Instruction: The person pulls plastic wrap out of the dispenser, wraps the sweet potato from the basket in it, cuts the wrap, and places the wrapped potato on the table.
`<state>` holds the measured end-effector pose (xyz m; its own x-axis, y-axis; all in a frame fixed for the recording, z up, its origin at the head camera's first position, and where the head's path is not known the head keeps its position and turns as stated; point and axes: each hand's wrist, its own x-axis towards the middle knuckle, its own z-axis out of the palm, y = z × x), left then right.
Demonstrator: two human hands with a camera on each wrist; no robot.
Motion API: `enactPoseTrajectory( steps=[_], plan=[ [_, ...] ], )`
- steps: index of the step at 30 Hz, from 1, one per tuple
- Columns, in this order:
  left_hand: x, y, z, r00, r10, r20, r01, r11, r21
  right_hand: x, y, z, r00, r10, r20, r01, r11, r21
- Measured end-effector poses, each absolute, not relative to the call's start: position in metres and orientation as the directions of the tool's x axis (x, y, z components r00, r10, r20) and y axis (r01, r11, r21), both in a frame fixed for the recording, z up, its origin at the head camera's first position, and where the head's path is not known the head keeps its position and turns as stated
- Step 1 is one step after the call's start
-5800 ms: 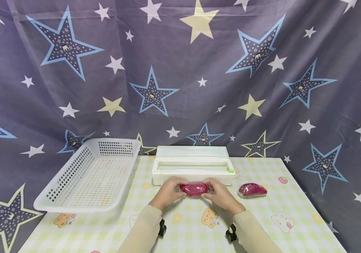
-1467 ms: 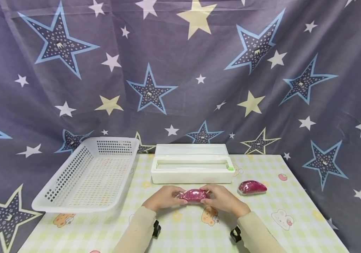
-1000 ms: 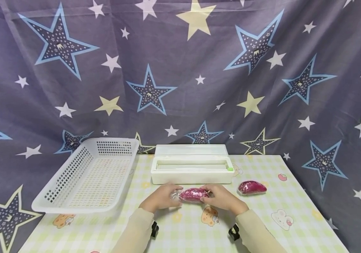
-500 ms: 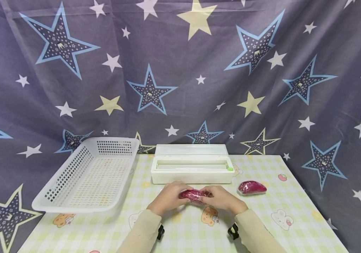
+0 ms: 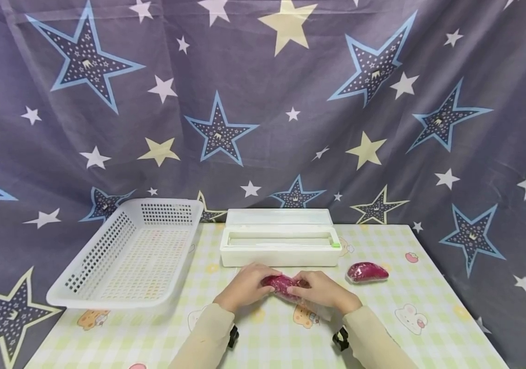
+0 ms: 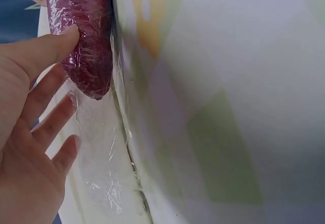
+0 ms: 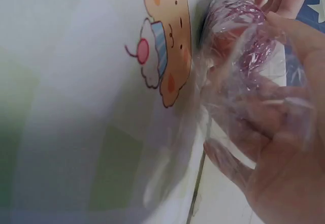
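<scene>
A purple sweet potato wrapped in crinkled cling film lies between both hands, just in front of a white cling film box. My left hand holds its left end, the thumb on the near side; the left wrist view shows that thumb pressed on the wrapped sweet potato. My right hand pinches the right end. A loose flap of cling film sticks out below the right hand, and in the right wrist view clear film spreads over its fingers.
A second film-wrapped sweet potato lies right of the box. The box's lid is raised at the back; a green slider sits at its right end. A white perforated basket stands at left on the checked tablecloth.
Both hands and the sweet potato have come slightly away from the box. The left hand slid left along the film, then returned to the sweet potato. It now slants, with loose film showing at right.
</scene>
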<state>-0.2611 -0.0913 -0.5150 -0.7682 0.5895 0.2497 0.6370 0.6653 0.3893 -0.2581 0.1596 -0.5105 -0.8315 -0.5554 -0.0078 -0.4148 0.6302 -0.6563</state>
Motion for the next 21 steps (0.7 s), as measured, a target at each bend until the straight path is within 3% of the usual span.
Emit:
enactPoseTrajectory(
  steps=[7, 21],
  plan=[
    [-0.2606, -0.0889, -0.5163, -0.746, 0.587, 0.316, 0.666, 0.67, 0.328, -0.2561, 0.1576, -0.5076, -0.822, -0.568, -0.026, -0.404, 0.616, -0.676],
    [-0.2554, -0.0873, -0.52, -0.764, 0.583, 0.277, 0.637, 0.611, 0.47, -0.2488, 0.1549, -0.5044, -0.806, -0.59, -0.041, -0.414, 0.613, -0.672]
  ],
)
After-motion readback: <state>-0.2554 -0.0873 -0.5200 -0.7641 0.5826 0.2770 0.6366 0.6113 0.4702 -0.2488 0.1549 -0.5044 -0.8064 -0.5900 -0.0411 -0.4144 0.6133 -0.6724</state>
